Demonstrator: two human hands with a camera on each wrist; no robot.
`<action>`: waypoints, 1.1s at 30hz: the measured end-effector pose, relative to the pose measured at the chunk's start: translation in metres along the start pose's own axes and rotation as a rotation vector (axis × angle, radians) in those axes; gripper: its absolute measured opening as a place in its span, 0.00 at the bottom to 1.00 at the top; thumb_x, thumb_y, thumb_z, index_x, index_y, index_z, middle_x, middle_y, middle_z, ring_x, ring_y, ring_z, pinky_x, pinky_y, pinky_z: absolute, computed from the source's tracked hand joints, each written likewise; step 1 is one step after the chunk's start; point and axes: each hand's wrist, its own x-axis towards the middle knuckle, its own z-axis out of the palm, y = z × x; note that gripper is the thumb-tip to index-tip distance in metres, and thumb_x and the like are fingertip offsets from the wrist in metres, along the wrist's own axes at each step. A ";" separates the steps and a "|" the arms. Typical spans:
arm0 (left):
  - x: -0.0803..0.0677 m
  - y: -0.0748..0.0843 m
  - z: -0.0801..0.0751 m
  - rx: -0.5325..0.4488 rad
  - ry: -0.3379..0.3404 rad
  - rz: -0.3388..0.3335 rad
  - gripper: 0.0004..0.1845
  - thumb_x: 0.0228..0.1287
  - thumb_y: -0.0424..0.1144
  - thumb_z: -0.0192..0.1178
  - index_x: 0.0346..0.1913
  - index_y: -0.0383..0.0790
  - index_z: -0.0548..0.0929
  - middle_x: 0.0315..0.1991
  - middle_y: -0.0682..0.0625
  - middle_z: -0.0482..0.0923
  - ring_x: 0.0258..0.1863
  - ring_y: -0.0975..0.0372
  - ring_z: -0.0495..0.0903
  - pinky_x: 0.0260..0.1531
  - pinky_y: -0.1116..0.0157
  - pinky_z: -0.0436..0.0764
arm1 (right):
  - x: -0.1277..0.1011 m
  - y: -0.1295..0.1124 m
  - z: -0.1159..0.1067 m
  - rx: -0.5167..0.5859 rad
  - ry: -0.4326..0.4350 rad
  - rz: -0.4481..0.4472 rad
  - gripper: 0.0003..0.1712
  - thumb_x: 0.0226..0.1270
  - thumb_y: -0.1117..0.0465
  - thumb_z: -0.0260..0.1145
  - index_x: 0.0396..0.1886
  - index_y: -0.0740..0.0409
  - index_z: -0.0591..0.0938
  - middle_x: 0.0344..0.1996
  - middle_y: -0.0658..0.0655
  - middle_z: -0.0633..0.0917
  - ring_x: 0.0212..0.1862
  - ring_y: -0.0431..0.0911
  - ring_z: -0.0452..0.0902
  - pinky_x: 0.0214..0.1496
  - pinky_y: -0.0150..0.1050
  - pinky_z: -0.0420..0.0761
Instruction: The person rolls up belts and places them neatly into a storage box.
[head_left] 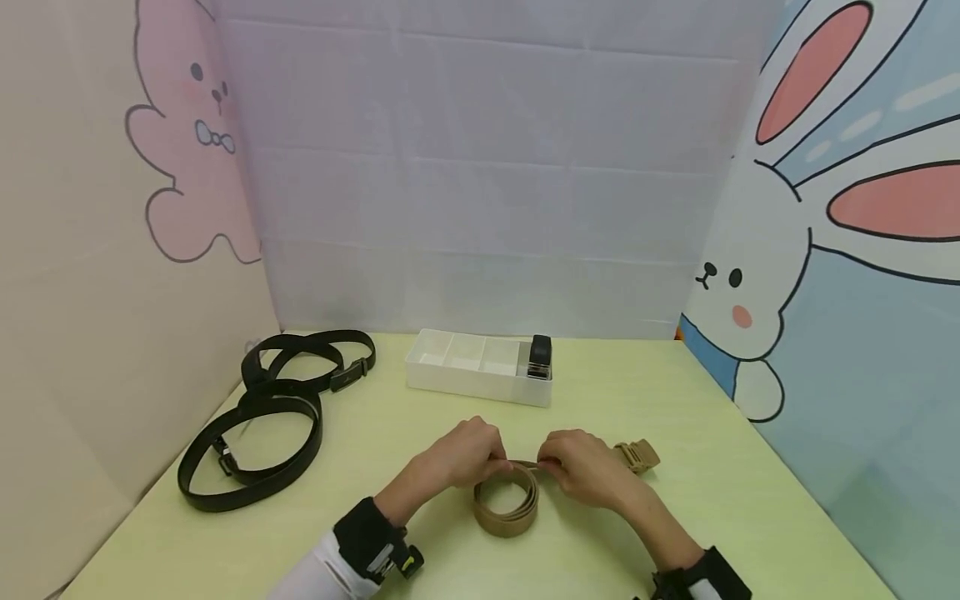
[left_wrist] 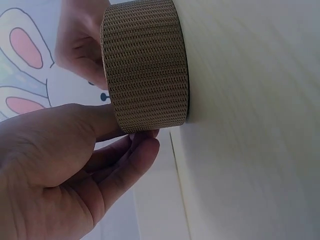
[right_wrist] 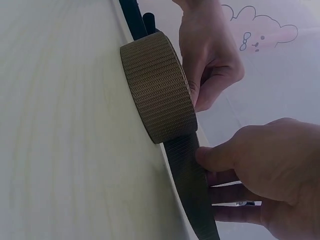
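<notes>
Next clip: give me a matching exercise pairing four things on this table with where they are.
Things:
1. tan belt
2. black belts
3. white tray
4. tan buckle

Places:
A. far middle of the table, a black item in its right end compartment
B. coiled between both hands
C. left side of the table
D. just right of the right hand

Pairs: 1-B, 2-C, 3-A, 4-D

Green table [head_left: 675,533]: tan belt [head_left: 508,500], black belts [head_left: 255,442], white organizer tray [head_left: 468,379]
</notes>
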 end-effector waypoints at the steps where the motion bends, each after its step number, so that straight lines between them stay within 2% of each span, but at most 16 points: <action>1: 0.000 0.000 0.000 0.003 0.005 -0.002 0.09 0.76 0.39 0.76 0.36 0.41 0.99 0.27 0.54 0.92 0.20 0.75 0.70 0.23 0.76 0.69 | -0.001 0.000 -0.001 -0.013 0.000 0.005 0.06 0.77 0.67 0.75 0.38 0.52 0.93 0.34 0.45 0.89 0.34 0.33 0.81 0.36 0.31 0.80; 6: -0.001 0.001 0.000 0.005 0.005 -0.018 0.09 0.77 0.38 0.74 0.36 0.40 0.98 0.23 0.57 0.88 0.19 0.74 0.68 0.23 0.76 0.68 | -0.004 0.004 -0.003 -0.109 -0.003 0.028 0.06 0.74 0.67 0.77 0.37 0.52 0.92 0.33 0.46 0.88 0.33 0.34 0.80 0.35 0.33 0.80; 12: -0.002 -0.005 0.001 0.011 0.001 -0.019 0.13 0.79 0.38 0.73 0.33 0.40 0.97 0.19 0.59 0.80 0.18 0.73 0.66 0.22 0.75 0.66 | -0.006 0.015 -0.001 -0.242 0.029 0.043 0.05 0.73 0.69 0.78 0.39 0.54 0.92 0.35 0.50 0.89 0.37 0.45 0.87 0.41 0.40 0.87; 17: -0.002 -0.009 0.002 0.012 -0.001 -0.017 0.13 0.80 0.39 0.72 0.33 0.40 0.97 0.19 0.60 0.78 0.18 0.73 0.66 0.22 0.75 0.66 | -0.005 0.019 -0.002 -0.275 0.054 0.057 0.04 0.74 0.68 0.77 0.40 0.55 0.91 0.35 0.51 0.91 0.38 0.47 0.88 0.42 0.43 0.88; 22: -0.002 -0.012 0.001 0.021 0.022 -0.031 0.14 0.79 0.38 0.73 0.31 0.39 0.95 0.19 0.60 0.77 0.18 0.73 0.66 0.21 0.75 0.65 | -0.004 0.019 -0.008 -0.231 0.013 0.142 0.05 0.76 0.67 0.76 0.38 0.54 0.90 0.32 0.48 0.89 0.33 0.40 0.82 0.38 0.38 0.84; 26: -0.004 -0.016 0.000 0.059 0.063 -0.069 0.19 0.79 0.38 0.73 0.24 0.40 0.91 0.16 0.61 0.70 0.16 0.72 0.63 0.20 0.74 0.63 | -0.007 0.018 -0.013 -0.164 -0.037 0.212 0.08 0.76 0.66 0.76 0.34 0.50 0.88 0.30 0.45 0.87 0.30 0.36 0.73 0.35 0.34 0.76; 29: -0.004 -0.018 0.001 0.078 0.101 -0.092 0.21 0.78 0.38 0.73 0.22 0.40 0.90 0.15 0.60 0.71 0.15 0.72 0.64 0.19 0.75 0.63 | -0.009 0.017 -0.018 -0.082 -0.075 0.194 0.10 0.77 0.65 0.75 0.33 0.49 0.87 0.28 0.43 0.85 0.28 0.34 0.71 0.33 0.33 0.74; 33: -0.002 -0.020 0.003 0.083 0.150 -0.103 0.20 0.76 0.36 0.74 0.21 0.39 0.90 0.15 0.57 0.77 0.14 0.71 0.65 0.18 0.75 0.64 | -0.010 0.012 -0.022 0.068 -0.149 0.128 0.12 0.78 0.65 0.72 0.30 0.48 0.85 0.23 0.40 0.79 0.26 0.31 0.68 0.31 0.31 0.71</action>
